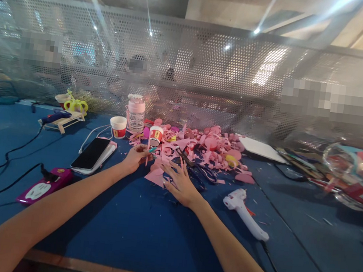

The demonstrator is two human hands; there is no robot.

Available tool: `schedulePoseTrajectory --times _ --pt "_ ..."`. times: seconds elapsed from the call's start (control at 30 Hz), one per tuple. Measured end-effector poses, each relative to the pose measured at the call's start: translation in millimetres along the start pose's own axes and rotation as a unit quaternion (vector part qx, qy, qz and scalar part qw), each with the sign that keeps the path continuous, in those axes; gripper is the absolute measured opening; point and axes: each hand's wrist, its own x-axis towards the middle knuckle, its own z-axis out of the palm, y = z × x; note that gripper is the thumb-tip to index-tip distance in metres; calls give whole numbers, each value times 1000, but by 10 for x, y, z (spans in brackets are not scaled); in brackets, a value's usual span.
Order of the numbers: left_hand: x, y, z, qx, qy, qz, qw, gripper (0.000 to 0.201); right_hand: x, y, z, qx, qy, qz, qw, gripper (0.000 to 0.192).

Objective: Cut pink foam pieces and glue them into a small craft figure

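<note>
1. My left hand (137, 156) is pinched around a thin pink stick (147, 151), held upright near the middle of the blue table (143, 233), toward its far edge.
2. My right hand (180, 182) lies flat with its fingers spread, grasping nothing, pressing down on a pink paper piece (156, 176) just beside the left hand.
3. Behind both hands, a heap of pink paper scraps (212, 151) spreads along the far edge, with black scissors (194, 166) at its near side.
4. A white glue gun (245, 212) lies to the right of my right hand, apart from it.
5. A phone (91, 153) lies screen up on the left; a purple power strip (45, 185) sits nearer the front edge.
6. Two small white cups (118, 126) carry red labels, but I cannot read the writing.
</note>
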Motion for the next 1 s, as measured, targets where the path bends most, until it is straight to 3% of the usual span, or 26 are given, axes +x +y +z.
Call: schedulePoseTrajectory --times 0.2,0.4,0.53,0.67,0.73,0.83,1.0 --pt "-11 2 12 21 -5 -4 1000 36 18 3 16 -24 50 45 997 51" --pt "-22 12 30 33 -1 0 999 37 48 84 121 -55 189 216 956 67" --pt "-75 -10 44 98 -38 19 994 37 43 191 189 -69 173 312 932 71" --pt "-126 -52 61 235 -139 54 961 31 37 243 189 -62 126 303 943 66" --pt "-133 -69 68 275 -160 60 946 29 37 219 149 -62 123 276 951 60" --pt "-127 -82 70 312 -145 79 936 24 27 156 53 -58 154 265 950 46" --pt "-139 -82 72 387 -104 107 910 16 35 228 -112 -86 234 321 914 32"
